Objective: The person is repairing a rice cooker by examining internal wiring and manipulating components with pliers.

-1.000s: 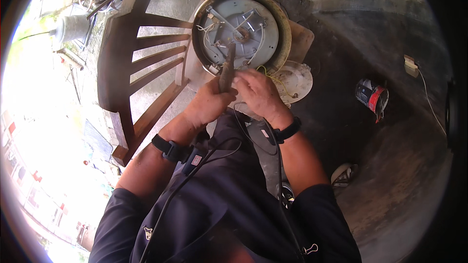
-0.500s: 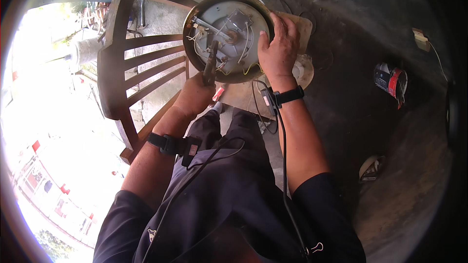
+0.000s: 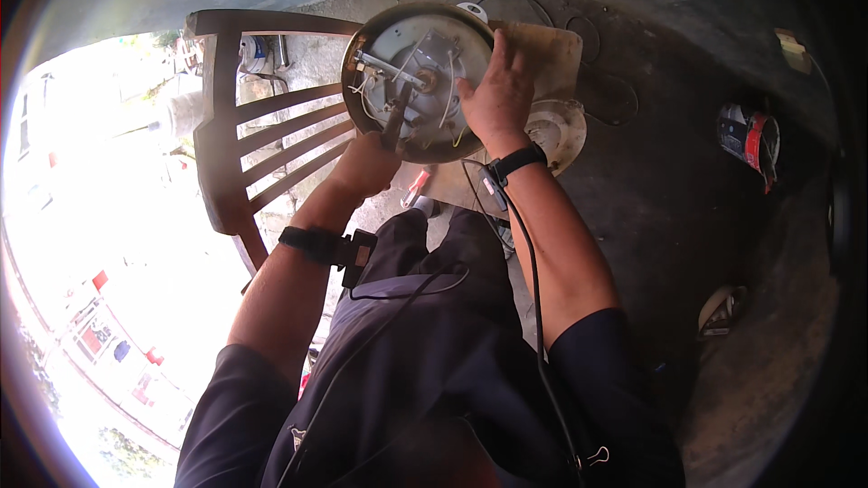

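One round metal appliance housing (image 3: pixel 416 149) is seen, worked on by two bare hands, with one dark, narrow hand tool (image 3: pixel 393 125) between the left hand (image 3: pixel 369 163) and the housing. One pale round disc (image 3: pixel 571 131), one black-and-red bucket (image 3: pixel 750 140) and one shoe (image 3: pixel 722 310) are counted to the right. At least three slats are shown in the wooden seat back (image 3: pixel 221 172) on the left.

The housing is turned open side up, over a tan board (image 3: pixel 553 54); its rim is brown and worn. A grey plate is framed inside, crossed by a pale metal bar (image 3: pixel 384 65) that slants to a round hub, with thin white wires looped about it. A bit of yellow wire is shown near the lower rim.

The left grip is closed around the tool, whose tip is pointed into the housing; the exact kind of tool cannot be told. The right hand (image 3: pixel 500 104) is laid at the right rim, fingers extended and thumb spread inward.

The housing's left edge is closely flanked by the slats. The board's right edge is partly bordered by the disc; beyond it, open dark floor (image 3: pixel 651 172) is left before the bucket.
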A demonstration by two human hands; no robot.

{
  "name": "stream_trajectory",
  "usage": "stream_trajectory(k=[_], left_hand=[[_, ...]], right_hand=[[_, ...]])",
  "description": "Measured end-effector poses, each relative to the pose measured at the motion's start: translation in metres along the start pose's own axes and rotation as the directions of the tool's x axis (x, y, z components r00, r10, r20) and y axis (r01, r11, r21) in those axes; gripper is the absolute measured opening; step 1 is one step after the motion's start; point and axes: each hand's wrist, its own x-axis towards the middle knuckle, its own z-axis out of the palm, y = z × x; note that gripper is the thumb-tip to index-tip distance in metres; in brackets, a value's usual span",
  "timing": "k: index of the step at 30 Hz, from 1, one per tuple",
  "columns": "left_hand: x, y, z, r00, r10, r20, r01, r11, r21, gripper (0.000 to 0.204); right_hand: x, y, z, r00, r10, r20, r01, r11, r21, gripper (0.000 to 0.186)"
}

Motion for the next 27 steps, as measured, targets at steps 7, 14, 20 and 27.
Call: stream_trajectory(k=[7, 14, 20, 27], left_hand=[[0.023, -0.028, -0.003, 0.944, 0.328, 0.045, -0.312, 0.838, 0.448, 0.046], [0.019, -0.005, -0.003, 0.923, 0.336, 0.188, -0.383, 0.744, 0.548, 0.051], [0.006, -0.007, 0.001, 0.996, 0.025, 0.081, 0.003, 0.947, -0.321, 0.034], [-0.001, -0.002, -0.006, 0.990, 0.064, 0.129, -0.007, 0.916, -0.402, 0.025]], right_hand=[[0.001, 0.001, 0.003, 0.999, -0.024, -0.023, 0.024, 1.000, -0.009, 0.097], [0.001, -0.001, 0.006, 1.000, -0.011, 0.001, 0.011, 1.000, -0.006, 0.098], [0.000, -0.001, 0.005, 1.000, 0.005, -0.002, -0.005, 1.000, 0.005, 0.097], [0.000, 0.001, 0.006, 1.000, 0.028, 0.005, -0.028, 0.999, 0.035, 0.095]])
